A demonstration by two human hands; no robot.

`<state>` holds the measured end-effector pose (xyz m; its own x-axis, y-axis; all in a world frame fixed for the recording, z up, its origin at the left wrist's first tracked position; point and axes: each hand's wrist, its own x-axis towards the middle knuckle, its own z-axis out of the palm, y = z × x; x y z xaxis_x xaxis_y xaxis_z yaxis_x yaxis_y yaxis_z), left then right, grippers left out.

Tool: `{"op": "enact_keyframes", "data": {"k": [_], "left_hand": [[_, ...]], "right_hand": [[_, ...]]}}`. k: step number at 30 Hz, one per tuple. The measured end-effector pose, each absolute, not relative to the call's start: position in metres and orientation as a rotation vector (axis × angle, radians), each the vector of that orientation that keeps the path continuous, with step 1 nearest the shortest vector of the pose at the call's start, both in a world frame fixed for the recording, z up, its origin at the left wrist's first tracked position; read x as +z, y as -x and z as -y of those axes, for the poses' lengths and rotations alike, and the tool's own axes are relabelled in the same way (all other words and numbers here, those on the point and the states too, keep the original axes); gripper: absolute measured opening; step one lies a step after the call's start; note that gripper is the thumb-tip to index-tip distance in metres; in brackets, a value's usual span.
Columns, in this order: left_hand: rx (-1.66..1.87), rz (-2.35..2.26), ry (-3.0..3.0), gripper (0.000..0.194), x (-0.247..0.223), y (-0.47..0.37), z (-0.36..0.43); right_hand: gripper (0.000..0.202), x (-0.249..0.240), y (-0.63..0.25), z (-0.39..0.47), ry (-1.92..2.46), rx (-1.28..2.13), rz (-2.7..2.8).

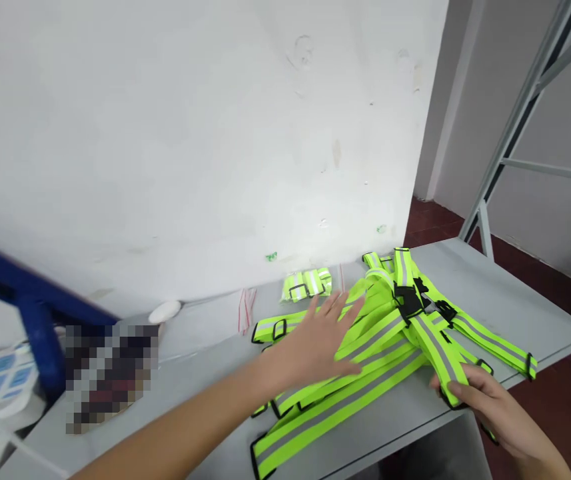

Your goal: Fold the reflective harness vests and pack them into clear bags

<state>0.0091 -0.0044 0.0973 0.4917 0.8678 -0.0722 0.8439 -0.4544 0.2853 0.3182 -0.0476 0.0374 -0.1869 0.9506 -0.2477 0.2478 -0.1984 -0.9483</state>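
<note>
A pile of neon yellow-green straps with grey reflective stripes and black buckles lies across the grey table. Over the middle of the pile, my left hand is spread flat, palm down, with its fingers apart. At the pile's right, my right hand pinches the end of one strap near the table's front edge. Where the straps cross, a black square piece is visible. Behind the pile, against the wall, sits a small folded bundle of the same strap in clear plastic.
Clear plastic bags with red-striped edges lie along the white wall. A white oval object rests near a blurred item at left. A blue metal frame and white power strip stand far left; a metal frame rises at right.
</note>
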Motion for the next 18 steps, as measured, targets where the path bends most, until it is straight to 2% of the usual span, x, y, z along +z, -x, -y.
{"op": "enact_keyframes", "data": {"k": [3,5,8,12,15,18], "left_hand": [[-0.259,-1.695,-2.404,0.097,0.071,0.016,0.065],[-0.356,-1.837,-2.343,0.093,0.057,0.018,0.084],[-0.271,-1.925,-2.339,0.085,0.043,0.014,0.091],[-0.115,-2.134,-2.287,0.064,0.035,0.015,0.088],[-0.132,-2.171,-2.363,0.053,0.043,0.023,0.085],[-0.16,-2.144,-2.488,0.051,0.061,0.036,0.074]], "right_hand": [[0.035,0.027,-0.326,0.047,1.359,1.492,1.279],[0.029,0.025,-0.326,0.044,1.253,1.534,1.096],[0.023,0.028,-0.322,0.035,1.09,1.53,0.786],[0.017,0.037,-0.316,0.02,0.943,1.477,0.467],[0.014,0.043,-0.308,0.014,0.922,1.378,0.342],[0.012,0.045,-0.298,0.012,0.926,1.337,0.375]]}}
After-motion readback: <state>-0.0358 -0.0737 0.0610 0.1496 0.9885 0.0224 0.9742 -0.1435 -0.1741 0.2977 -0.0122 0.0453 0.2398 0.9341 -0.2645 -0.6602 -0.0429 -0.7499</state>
